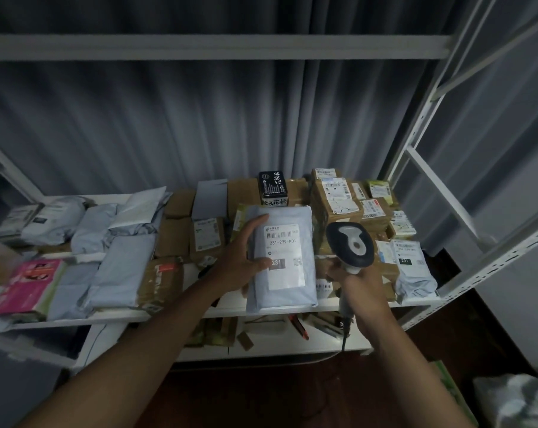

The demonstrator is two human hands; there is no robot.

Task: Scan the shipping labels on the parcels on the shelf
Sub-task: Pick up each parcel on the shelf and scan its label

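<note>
Before a grey curtain [199, 125], a white metal shelf [175, 315] holds crowded parcels. The left hand [246, 257] grips a grey mailer [281, 261], thumb pressing on its label [284, 256]; the right hand [361, 281] clutches a scanner [351, 244] just beside it. That thumb, or the dim light, could spoil the scan. Cardboard boxes [335, 199] stack behind.
</note>
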